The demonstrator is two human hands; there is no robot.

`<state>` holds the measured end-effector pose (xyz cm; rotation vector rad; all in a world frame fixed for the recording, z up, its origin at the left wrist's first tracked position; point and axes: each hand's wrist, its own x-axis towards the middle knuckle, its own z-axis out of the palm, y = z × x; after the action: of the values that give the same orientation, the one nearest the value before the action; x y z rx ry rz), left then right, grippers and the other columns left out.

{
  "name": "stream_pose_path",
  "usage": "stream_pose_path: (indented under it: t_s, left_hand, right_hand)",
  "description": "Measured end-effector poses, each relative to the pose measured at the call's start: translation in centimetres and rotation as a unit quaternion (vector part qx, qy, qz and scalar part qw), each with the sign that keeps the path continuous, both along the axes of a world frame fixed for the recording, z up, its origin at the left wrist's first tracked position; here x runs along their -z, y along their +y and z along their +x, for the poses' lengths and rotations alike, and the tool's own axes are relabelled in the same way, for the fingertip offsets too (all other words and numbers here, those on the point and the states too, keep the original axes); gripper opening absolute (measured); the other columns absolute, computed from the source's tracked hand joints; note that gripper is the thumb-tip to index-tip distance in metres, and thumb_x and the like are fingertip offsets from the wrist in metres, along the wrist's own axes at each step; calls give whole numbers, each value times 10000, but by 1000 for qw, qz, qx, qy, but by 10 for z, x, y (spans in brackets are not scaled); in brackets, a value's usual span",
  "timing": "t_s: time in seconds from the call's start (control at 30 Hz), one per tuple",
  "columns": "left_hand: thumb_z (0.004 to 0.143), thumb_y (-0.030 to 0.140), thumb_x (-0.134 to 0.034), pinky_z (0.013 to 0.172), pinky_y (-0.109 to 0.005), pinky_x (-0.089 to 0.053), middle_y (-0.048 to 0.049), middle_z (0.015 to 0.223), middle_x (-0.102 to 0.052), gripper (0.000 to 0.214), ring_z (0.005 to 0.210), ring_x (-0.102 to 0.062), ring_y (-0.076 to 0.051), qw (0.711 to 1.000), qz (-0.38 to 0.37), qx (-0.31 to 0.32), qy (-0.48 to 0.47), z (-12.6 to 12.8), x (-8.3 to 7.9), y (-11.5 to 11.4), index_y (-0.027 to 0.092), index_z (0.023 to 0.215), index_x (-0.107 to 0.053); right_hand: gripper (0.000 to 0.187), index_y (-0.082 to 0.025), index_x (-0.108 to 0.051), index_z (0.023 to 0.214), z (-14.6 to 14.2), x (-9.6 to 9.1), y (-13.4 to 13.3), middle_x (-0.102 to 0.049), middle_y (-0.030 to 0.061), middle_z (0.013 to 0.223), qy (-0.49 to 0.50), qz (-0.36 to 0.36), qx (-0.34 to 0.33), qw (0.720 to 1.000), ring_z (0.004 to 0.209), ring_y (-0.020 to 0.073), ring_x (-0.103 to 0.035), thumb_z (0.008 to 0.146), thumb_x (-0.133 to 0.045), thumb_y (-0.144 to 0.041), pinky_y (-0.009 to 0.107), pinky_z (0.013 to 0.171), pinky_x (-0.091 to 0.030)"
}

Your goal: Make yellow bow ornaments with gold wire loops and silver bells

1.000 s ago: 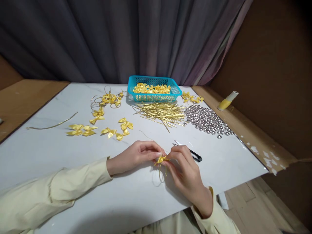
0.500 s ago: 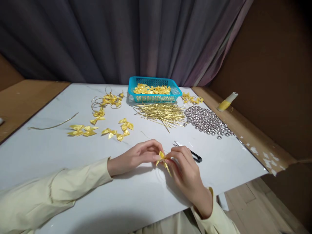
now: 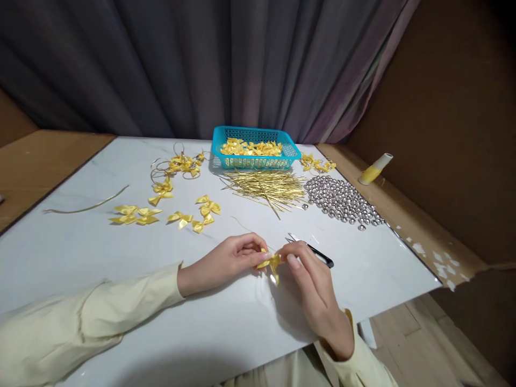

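Note:
My left hand [image 3: 236,259] pinches a yellow ribbon bow [image 3: 274,264] by its left side, thumb and forefinger closed, above the white table. My right hand [image 3: 312,282] is at the bow's right edge. Its forefinger and thumb are drawn together; what lies between them, if anything, is too small to make out. A fine thread [image 3: 250,230] runs across the table towards the bow. Just behind the right hand lie small black-handled scissors [image 3: 322,256], partly covered by the fingers.
Behind the hands stands a blue basket [image 3: 258,163] of yellow bows. Before it lie gold twist ties [image 3: 266,188], and silver beads [image 3: 342,199] to the right. Loose bows [image 3: 135,215] and one bent gold tie [image 3: 86,207] are on the left. A white-and-yellow tube [image 3: 374,169] stands at right.
The right thumb has come away from the bow and the right fingers have shifted slightly right. The bow has turned a little in the left fingers.

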<state>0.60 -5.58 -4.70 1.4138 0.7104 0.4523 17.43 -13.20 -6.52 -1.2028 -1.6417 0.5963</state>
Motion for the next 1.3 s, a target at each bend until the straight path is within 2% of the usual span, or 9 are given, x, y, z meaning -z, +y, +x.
stream_pose_path:
  t_s: [0.07,0.13,0.27,0.37,0.5,0.6,0.9,1.07,1.3]
  left_hand:
    - [820,286,-554,688,-271,-441,1,735,-586,140,691,-552,-122,1000,7,-8,10,1,-1,0,147,833,-560]
    - [817,296,-555,682,-273,-444,-1,728,-587,152,684,-549,-125,1000,18,-14,22,2,-1,-1,145,829,-569]
    - [805,308,-567,656,-252,-426,3,735,-569,162,687,-521,-123,997,59,-28,48,2,1,-3,147,818,-580]
    - [810,301,-559,650,-244,-418,5,749,-568,150,692,-509,-120,994,94,-28,52,1,4,-5,153,813,-584]
    - [822,316,-535,664,-260,-428,-5,765,-584,163,713,-520,-135,993,103,-25,54,0,6,-6,159,819,-583]
    - [830,311,-522,667,-266,-429,-6,764,-571,160,708,-514,-135,995,91,-20,44,0,4,-6,159,828,-573]
    - [822,276,-542,633,-250,-406,23,721,-512,119,651,-480,-106,998,46,-33,13,1,-1,-8,156,819,-541]
    - [831,262,-542,642,-242,-396,20,732,-512,115,663,-481,-102,998,42,-37,10,1,-4,-8,148,830,-531]
    - [840,258,-531,656,-255,-397,13,754,-514,106,676,-486,-111,999,36,-24,-11,0,-2,-7,154,863,-526]
  right_hand:
    - [216,-191,-524,995,2,-1,-1,-576,40,843,49,-21,1,999,800,164,-534,915,-324,-196,303,706,-408]
    - [215,-188,-526,987,3,-2,-1,-578,39,835,53,-22,-7,998,804,167,-531,910,-326,-205,305,707,-406]
    - [183,-178,-507,751,-2,-2,4,-544,36,733,-75,13,0,997,718,176,-474,871,-428,-291,322,662,-365]
    - [236,-182,-453,670,-7,0,6,-501,18,640,-174,14,27,984,655,172,-435,806,-544,-352,317,624,-339]
    - [188,-181,-459,691,-7,5,6,-511,11,641,-212,11,-3,977,654,159,-449,872,-460,-232,302,631,-341]
    - [237,-188,-434,682,-4,5,6,-498,5,639,-198,1,-25,980,655,152,-445,912,-378,-176,293,635,-342]
    - [272,-202,-374,685,-4,6,7,-443,1,661,-118,-51,-4,992,645,152,-421,943,-291,-215,281,610,-329]
    - [275,-205,-375,689,-3,8,5,-437,-4,654,-76,-59,22,995,637,150,-427,948,-283,-228,273,599,-319]
    - [289,-200,-361,662,-2,8,6,-433,-13,633,-72,-63,44,994,622,138,-423,943,-309,-236,266,589,-308]
